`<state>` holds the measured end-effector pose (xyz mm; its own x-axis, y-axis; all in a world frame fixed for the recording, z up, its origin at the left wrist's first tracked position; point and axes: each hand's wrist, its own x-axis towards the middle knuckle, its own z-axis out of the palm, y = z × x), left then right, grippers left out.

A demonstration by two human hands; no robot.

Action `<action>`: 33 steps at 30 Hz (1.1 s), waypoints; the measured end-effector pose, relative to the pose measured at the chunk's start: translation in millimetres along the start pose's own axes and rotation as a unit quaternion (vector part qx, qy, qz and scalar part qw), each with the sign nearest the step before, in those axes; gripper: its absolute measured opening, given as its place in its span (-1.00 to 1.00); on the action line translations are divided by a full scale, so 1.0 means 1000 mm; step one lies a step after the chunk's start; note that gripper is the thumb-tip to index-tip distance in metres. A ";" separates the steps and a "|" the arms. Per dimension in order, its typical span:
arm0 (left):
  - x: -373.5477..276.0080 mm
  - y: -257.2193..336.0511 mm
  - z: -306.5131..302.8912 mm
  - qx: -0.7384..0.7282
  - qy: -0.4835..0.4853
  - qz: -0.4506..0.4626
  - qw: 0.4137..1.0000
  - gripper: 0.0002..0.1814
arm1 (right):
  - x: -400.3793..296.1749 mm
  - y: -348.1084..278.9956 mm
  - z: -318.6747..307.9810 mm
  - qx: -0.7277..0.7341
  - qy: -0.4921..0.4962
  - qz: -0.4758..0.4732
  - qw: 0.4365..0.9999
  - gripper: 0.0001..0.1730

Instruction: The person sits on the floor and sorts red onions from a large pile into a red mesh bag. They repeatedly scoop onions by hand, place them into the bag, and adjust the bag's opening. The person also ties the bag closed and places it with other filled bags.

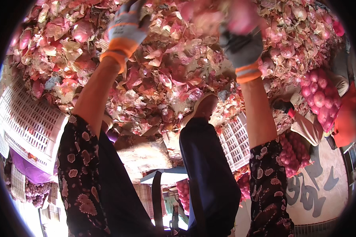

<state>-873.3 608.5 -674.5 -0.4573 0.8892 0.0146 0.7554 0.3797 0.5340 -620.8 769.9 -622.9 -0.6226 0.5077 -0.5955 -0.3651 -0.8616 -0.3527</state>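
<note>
My left hand [126, 28], in a grey glove with an orange cuff, reaches over a heap of dry onion skins [154, 68]. Its fingers are spread, and the tips run up to the top edge. My right hand [243, 46] wears a matching glove with a dark palm, which faces the camera. A red onion [244, 16], blurred by motion, lies against that hand and hides its fingers. More blurred red onions [206, 17] show just left of it. Whole onions [82, 31] lie among the skins on the far left.
A white plastic crate [32, 124] stands at left, another crate [234, 142] beside my leg [209, 171]. A filled mesh onion sack [319, 97] stands at right, next to a person in orange [348, 115]. More sacks [293, 154] lie behind. My shoe [206, 105] rests among the skins.
</note>
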 end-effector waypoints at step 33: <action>-0.158 -0.020 -0.044 -0.342 -0.276 -0.171 0.882 -0.61 | -0.043 0.126 -0.014 -0.829 0.005 -0.002 0.559 -0.37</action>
<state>-837.1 448.7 -650.4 -0.1629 0.8132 -0.5587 0.0720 0.5745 0.8153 -630.4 639.4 -652.5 -0.6180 0.5166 -0.5926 0.7815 0.3218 -0.5346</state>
